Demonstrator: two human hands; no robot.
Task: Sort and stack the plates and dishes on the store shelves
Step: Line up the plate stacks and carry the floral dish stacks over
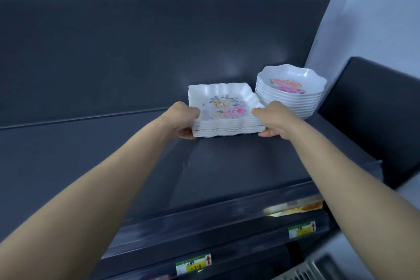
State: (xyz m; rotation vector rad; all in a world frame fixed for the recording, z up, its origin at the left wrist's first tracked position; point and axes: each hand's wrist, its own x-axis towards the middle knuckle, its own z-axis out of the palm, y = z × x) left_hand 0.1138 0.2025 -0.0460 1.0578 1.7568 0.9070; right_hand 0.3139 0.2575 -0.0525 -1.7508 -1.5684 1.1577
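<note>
A stack of several white square plates (223,107) with a flower print sits on the dark top shelf (227,166). My left hand (181,118) grips the stack's left edge, thumb on the top plate and fingers under the stack. My right hand (272,120) grips its right edge the same way. Touching the stack at the back right is a taller stack of several white scalloped bowls (291,91), also flower-printed.
The shelf's dark back panel (159,52) rises behind the dishes, and a dark side panel (368,116) closes the right end. Price labels (193,263) hang on the lower shelf edges. An orange-printed item (300,208) shows below the top shelf at the right.
</note>
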